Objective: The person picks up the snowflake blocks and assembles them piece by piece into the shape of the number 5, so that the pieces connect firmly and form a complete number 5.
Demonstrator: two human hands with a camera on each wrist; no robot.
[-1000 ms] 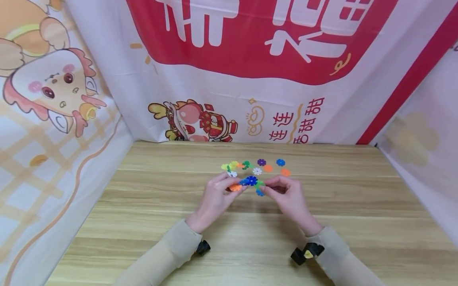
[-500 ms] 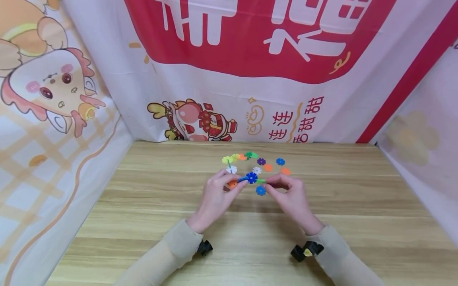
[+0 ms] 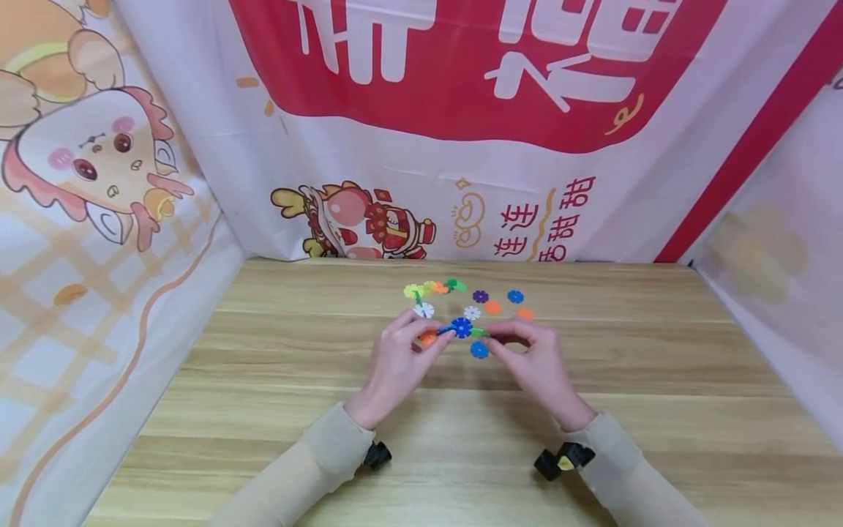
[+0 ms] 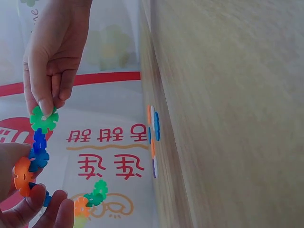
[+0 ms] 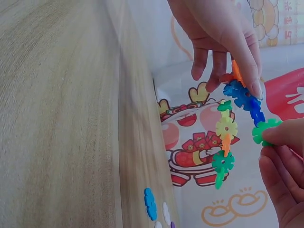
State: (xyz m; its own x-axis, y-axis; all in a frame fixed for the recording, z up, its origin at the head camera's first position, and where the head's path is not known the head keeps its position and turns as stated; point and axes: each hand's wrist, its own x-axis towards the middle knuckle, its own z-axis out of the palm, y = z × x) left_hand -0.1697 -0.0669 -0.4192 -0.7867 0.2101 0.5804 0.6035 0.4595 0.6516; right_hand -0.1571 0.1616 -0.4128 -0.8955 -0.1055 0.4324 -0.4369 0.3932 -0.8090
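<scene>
A curved chain of interlocking snowflake discs hangs between the hands above the table. My left hand (image 3: 403, 359) pinches a blue disc (image 4: 39, 159) of the chain, beside an orange disc (image 4: 23, 176). Between thumb and fingers, my right hand (image 3: 535, 362) pinches a bright green disc (image 5: 266, 133). That green disc meets the dark blue disc (image 3: 461, 327) edge to edge; they look slotted together. Beyond the left hand the chain runs on through a white disc (image 3: 424, 311), yellow discs (image 3: 413, 291), an orange one (image 3: 440, 288) and green ones (image 5: 223, 162) at its free end.
Loose discs lie on the wooden table (image 3: 632, 395): a blue disc (image 3: 479, 350) near the right fingers, a white disc (image 3: 472, 312), a purple disc (image 3: 481, 296), another blue disc (image 3: 516, 296) and orange discs (image 3: 492, 307). A printed cloth (image 3: 369, 154) stands behind.
The chain's far end has swung up and away from the person. The green disc in the right hand has turned nearly edge-on in the head view. Both hands have hardly moved.
</scene>
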